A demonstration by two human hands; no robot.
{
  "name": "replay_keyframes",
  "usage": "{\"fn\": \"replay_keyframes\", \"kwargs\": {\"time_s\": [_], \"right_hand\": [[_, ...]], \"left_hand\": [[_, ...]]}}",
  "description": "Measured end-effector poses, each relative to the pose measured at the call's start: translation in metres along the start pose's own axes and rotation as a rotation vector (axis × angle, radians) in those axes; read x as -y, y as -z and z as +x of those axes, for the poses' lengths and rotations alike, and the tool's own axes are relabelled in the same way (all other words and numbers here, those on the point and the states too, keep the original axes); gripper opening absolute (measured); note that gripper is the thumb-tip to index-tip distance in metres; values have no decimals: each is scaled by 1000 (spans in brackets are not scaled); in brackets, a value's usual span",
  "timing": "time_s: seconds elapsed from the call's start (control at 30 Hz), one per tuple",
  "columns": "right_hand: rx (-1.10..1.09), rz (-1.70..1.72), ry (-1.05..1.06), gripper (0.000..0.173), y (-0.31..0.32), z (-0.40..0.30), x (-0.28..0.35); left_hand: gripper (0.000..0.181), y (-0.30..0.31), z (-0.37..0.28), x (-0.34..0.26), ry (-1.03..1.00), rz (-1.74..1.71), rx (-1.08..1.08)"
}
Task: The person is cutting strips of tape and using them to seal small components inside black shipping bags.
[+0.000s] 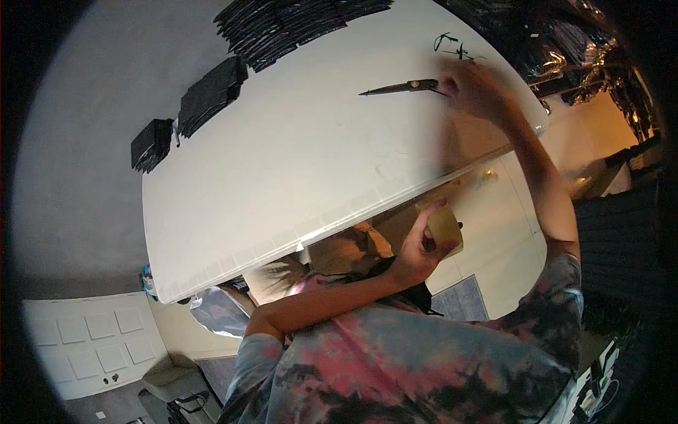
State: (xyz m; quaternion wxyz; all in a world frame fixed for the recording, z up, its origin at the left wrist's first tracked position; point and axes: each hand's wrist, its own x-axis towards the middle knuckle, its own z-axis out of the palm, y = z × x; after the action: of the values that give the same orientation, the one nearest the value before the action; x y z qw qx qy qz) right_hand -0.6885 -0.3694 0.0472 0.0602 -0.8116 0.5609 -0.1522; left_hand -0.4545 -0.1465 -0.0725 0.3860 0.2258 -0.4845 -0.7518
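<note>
A wide yellowish roll, seemingly packing tape (446, 231), is in my left hand (421, 249), below the table's near edge. My thumb lies along its top and my fingers curl around its side. Over the right part of the white table (275, 175) is my right hand (469, 87), blurred. It is at the handle end of black-handled scissors (397, 88), whose blades point left. The hand covers the handles, so whether it grips them cannot be told. Thin dark scraps (458, 49) lie just beyond that hand.
Stacks of flat black packages (296, 26) line the table's far edge, with smaller stacks (212, 93) farther left. Shiny black plastic (561, 47) is heaped past the right end. Beneath the near edge are a brown paper or cardboard item (344, 252) and a translucent bag (220, 312).
</note>
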Motion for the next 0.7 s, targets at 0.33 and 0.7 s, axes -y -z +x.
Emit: {"fn": "replay_keyframes", "kwargs": {"time_s": [0.33, 0.7], "right_hand": [[265, 6, 44, 39, 16, 10, -44], [574, 4, -631, 16, 132, -89, -6]], "left_hand": [[73, -1, -1, 5, -22, -21, -6], [70, -10, 1, 3, 44, -86, -24]]}}
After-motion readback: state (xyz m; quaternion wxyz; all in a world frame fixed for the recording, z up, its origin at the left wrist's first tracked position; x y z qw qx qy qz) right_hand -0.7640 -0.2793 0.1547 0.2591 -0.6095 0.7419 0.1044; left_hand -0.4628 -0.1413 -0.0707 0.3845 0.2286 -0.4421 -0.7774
